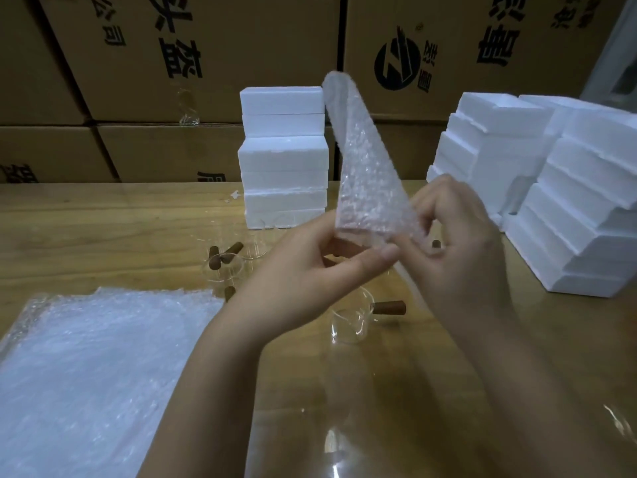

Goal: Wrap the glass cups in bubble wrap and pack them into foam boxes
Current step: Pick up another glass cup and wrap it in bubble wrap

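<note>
A bubble wrap sheet (365, 167) stands upright above the table (103, 222), pinched along its lower edge by both hands. The left hand (310, 267) clamps its lower left corner between thumb and fingers; the right hand (458, 250) curls round its lower right corner. Just below the sheet a glass cup (350, 320) with a wooden handle stands on the table. More cups (224, 267) sit to the sheet's lower left, a pile of bubble wrap (86, 374) further below them. Foam boxes (284, 157) are stacked behind the sheet, more foam pieces (568, 208) to its right, cardboard cartons (193, 56) beyond.
</note>
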Tool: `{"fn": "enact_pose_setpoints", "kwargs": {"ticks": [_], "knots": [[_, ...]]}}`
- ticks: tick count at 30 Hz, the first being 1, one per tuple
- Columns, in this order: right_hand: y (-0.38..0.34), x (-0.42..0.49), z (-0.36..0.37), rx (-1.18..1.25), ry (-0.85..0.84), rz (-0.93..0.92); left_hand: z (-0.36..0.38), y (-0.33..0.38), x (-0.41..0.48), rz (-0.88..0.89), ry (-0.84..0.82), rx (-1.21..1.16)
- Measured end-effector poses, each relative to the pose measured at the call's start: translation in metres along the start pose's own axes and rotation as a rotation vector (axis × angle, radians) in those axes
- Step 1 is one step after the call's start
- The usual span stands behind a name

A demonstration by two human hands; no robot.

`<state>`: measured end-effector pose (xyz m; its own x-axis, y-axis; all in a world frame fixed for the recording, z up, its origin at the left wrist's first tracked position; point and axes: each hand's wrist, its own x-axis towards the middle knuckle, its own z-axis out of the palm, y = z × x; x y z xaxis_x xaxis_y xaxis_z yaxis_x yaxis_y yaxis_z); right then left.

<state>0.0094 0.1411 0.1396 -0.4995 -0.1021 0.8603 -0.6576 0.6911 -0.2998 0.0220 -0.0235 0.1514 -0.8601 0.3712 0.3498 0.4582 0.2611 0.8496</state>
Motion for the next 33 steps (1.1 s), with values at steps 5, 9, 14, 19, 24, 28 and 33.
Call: {"fn": "enact_pose_setpoints", "kwargs": {"ticks": [5,9,14,19,24,28,33], "knots": [[-0.008,-0.003,0.011,-0.002,-0.187,-0.095,0.006,-0.005,0.003,-0.033,0.012,-0.023],[-0.010,-0.002,0.010,0.120,-0.307,0.021,0.005,-0.012,0.006,-0.117,0.158,-0.078],[-0.008,-0.004,0.006,0.281,-0.346,0.197,0.001,-0.016,0.008,-0.179,0.382,-0.066],[-0.002,-0.005,0.007,0.309,-0.156,0.422,0.000,-0.012,0.007,-0.148,0.553,-0.032],[0.005,-0.002,0.006,0.289,-0.108,0.514,-0.008,-0.006,0.001,-0.092,0.634,0.166],[0.016,-0.001,0.000,0.224,-0.119,0.565,-0.020,-0.001,-0.007,-0.077,0.703,0.353],[0.026,0.001,-0.009,0.113,-0.223,0.677,-0.035,0.006,-0.016,-0.106,0.753,0.544]]}}
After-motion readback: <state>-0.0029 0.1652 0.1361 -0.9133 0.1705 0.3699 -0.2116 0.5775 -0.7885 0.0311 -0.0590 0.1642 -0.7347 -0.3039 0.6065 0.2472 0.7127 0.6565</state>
